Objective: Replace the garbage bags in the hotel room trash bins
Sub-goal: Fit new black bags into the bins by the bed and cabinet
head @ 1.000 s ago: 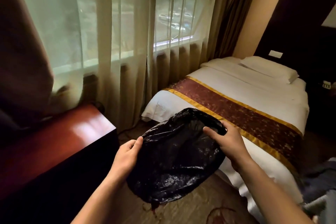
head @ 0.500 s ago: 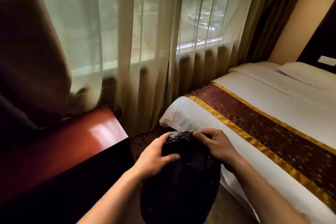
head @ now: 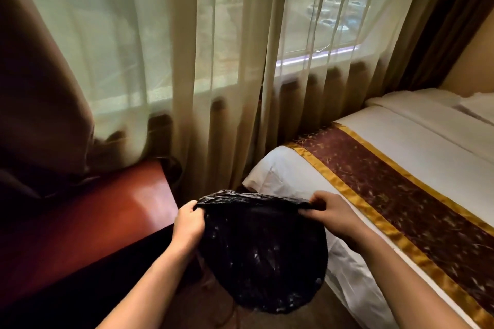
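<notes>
At the far left a heavy brown drape (head: 40, 75) hangs down, and its foot bunches on the back of a red-brown wooden table (head: 93, 222). The near right corner of the table juts toward the left hand (head: 187, 224), just beside it. Behind, a sheer curtain (head: 187, 61) covers the window from drape to drape, its folds falling to the floor in the gap between table and bed.

The left hand has its fingers curled tight over the left side of the black garbage bag (head: 264, 254) at its rim. The bag hangs in the air between the two hands, bulging round below the stretched rim (whether anything is inside cannot be told). The right hand (head: 331, 214) pinches the right side of the rim, thumb and fingers closed on the plastic.

Under the bag lies a narrow strip of carpeted floor (head: 331, 314), hemmed by the table's dark side on the left and the bed (head: 401, 141) on the right. The bed's white corner sits just behind the bag, and a maroon runner (head: 401, 195) with gold edging crosses it.
</notes>
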